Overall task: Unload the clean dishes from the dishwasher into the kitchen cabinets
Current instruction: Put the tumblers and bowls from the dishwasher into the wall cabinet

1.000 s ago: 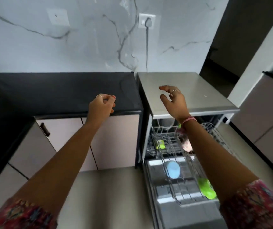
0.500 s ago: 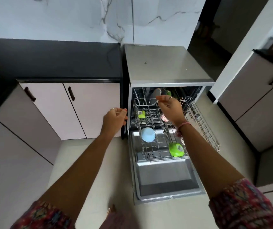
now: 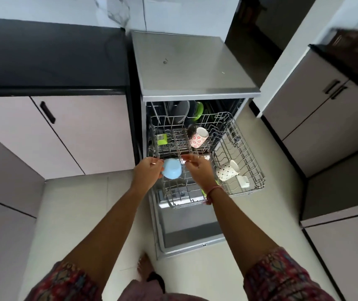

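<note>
- Barely begun, by my judgement: the dishwasher (image 3: 195, 68) stands open, its rack (image 3: 244, 157) pulled out and loaded, cabinets (image 3: 80, 131) shut.
- Rack holds a blue bowl (image 3: 173, 168), floral mug (image 3: 198, 137), dotted mug (image 3: 228, 170); plates (image 3: 181, 110) stand behind.
- Left hand (image 3: 148, 170) touches the bowl, fingers curled; right hand (image 3: 198, 169) pinches rack wire beside it.

- I am standing in a home kitchen.
- A black countertop (image 3: 52, 59) runs over pale cabinet doors (image 3: 82, 131) with dark handles.
- A marble-look wall (image 3: 117, 9) rises behind.
- An open dishwasher (image 3: 193, 64) holds mugs and plates in its rack (image 3: 245, 153).
</note>
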Demonstrator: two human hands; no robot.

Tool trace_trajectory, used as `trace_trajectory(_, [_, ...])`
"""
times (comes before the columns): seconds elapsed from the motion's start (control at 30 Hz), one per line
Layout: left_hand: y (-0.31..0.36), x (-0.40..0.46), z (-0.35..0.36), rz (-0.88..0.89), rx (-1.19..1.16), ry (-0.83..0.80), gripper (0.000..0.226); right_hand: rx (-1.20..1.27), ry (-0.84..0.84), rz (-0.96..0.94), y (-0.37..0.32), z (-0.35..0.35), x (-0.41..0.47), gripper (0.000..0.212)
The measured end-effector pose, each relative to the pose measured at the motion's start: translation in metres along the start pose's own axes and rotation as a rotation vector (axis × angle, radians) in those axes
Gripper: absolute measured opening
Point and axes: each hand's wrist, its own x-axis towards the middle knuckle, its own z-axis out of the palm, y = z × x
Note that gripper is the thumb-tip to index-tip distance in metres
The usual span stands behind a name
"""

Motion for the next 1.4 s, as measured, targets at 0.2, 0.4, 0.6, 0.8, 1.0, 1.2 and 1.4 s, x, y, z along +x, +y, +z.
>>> trace_trajectory(0.2, [-0.001, 0.032, 0.018, -0.036, 0.073, -0.092, 0.025, 0.082, 0.077, 0.169, 0.034, -0.006, 0.024, 0.020])
trace_trajectory(0.4, [-0.005, 0.051, 0.028, -0.071, 0.125, -0.131, 0.024, 0.215, 0.158, 0.354, 0.067, -0.006, 0.026, 0.022])
trace_trajectory(0.6, [-0.009, 0.058, 0.053, -0.132, 0.084, -0.152, 0.018, 0.321, 0.321, 0.524, 0.092, -0.019, 0.034, 0.020])
trace_trajectory(0.8, [-0.006, 0.074, 0.095, -0.179, 0.128, -0.151, 0.015, 0.408, 0.435, 0.634, 0.128, -0.051, 0.056, 0.029])
trace_trajectory(1.0, [0.018, 0.112, 0.161, -0.175, 0.221, -0.173, 0.015, 0.476, 0.456, 0.742, 0.167, -0.098, 0.094, 0.039])
trace_trajectory(1.2, [0.032, 0.173, 0.230, -0.048, 0.286, -0.083, 0.032, 0.359, 0.420, 0.935, 0.199, -0.118, 0.129, 0.080])
trace_trajectory(1.4, [0.028, 0.256, 0.281, -0.025, 0.456, -0.061, 0.068, 0.413, 0.341, 0.997, 0.221, -0.121, 0.161, 0.084])
